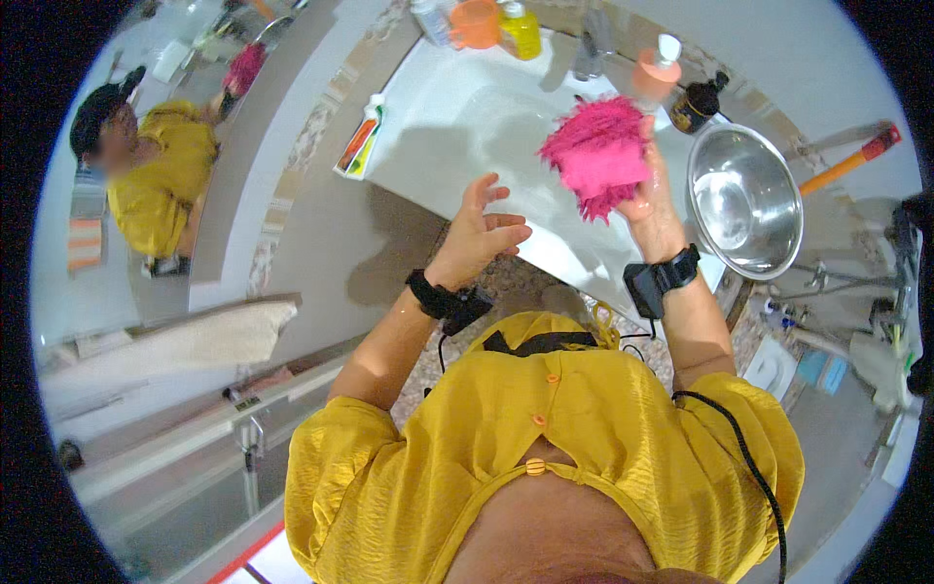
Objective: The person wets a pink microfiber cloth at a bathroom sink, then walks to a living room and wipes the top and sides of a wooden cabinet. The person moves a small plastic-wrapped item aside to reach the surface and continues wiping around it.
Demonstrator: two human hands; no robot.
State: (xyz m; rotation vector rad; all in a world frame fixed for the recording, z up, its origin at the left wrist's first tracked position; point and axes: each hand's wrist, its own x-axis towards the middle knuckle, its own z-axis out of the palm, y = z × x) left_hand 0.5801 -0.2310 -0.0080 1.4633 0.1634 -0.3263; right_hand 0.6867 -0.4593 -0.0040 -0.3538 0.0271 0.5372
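A bright pink shaggy cleaning cloth or mitt (598, 164) is in my right hand (654, 179), held up above the white washbasin (430, 95). Its flat smooth patch faces up and long fringes stick out around it. The palm and fingers wrap its right side, partly hidden by the cloth. My left hand (485, 233) hovers near the basin's front edge with fingers apart and nothing in it. A gap separates it from the cloth. Behind the cloth, at the far edge, stands a blurred metal tap (592, 44).
Right of my right hand is a shiny steel bowl (744, 197), by an orange handle (839, 168). A pump bottle (657, 73) and dark jar (697, 106) stand behind. A tube (361, 139), orange mug (474, 23) and yellow bottle (519, 33) line the rim. A mirror (157, 80) hangs left.
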